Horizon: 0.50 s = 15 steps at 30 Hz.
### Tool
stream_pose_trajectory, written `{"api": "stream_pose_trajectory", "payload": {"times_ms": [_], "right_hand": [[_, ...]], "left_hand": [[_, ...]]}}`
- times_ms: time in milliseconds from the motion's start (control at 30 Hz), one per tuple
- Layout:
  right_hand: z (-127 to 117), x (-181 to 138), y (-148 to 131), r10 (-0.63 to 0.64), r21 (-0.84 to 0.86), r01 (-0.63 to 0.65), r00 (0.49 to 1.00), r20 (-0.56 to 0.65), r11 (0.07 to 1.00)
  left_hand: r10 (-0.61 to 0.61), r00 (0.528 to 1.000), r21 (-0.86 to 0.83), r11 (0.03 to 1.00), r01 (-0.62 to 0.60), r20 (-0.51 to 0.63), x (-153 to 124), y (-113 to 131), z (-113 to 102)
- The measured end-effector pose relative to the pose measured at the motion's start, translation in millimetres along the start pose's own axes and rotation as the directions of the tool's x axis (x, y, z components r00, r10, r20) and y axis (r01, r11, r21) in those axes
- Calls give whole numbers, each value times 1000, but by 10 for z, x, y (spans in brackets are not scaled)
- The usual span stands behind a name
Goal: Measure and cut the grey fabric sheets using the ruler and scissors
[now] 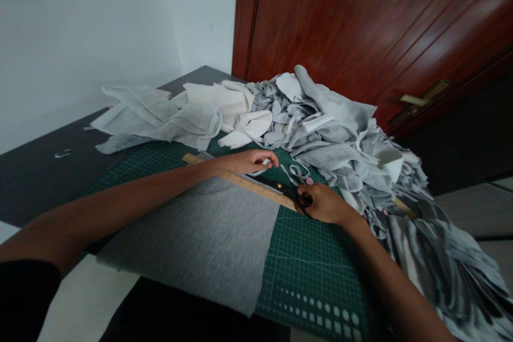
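Black-handled scissors [286,188] are in my right hand [325,204], fingers wrapped through the loops. Their blades point left along the far edge of a wooden ruler [260,188]. The ruler lies across the far side of a sheet of grey felt-like fabric [200,235], whose near edge hangs over the table's front. My left hand [248,161] is just beyond the ruler, its fingers closed on a thin pale fabric strip [259,172]. My left forearm crosses over the ruler's left part. Beneath everything lies a green cutting mat [312,251].
A large heap of grey fabric scraps [336,139] fills the back right. White and light grey pieces [160,117] lie at the back left. More folded fabric [449,267] is at the right. A white wall and a wooden door [340,26] stand behind the dark table [32,187].
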State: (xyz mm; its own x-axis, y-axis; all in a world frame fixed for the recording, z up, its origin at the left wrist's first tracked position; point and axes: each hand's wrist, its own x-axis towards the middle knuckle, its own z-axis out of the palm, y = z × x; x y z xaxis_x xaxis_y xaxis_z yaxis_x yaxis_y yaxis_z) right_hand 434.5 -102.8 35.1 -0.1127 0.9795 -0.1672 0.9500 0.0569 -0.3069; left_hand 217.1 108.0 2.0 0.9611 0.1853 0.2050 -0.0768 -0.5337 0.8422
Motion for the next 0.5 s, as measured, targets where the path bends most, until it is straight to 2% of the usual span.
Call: {"api": "stream_pose_trajectory", "payload": {"times_ms": [133,200,500], "right_hand": [[3,-5,6,-9,7,9,1000,-10,1000],[7,-7,11,-10,4,10,1000,-12,1000],[31,3,47,-25,-19,25,1000,-18,1000]], "left_hand": [[84,994,-7,997,-83,68,11,17,-51],[88,993,-22,996,-86,83,15,31,-68],[-70,997,21,997,70,35,1,35,-46]]}}
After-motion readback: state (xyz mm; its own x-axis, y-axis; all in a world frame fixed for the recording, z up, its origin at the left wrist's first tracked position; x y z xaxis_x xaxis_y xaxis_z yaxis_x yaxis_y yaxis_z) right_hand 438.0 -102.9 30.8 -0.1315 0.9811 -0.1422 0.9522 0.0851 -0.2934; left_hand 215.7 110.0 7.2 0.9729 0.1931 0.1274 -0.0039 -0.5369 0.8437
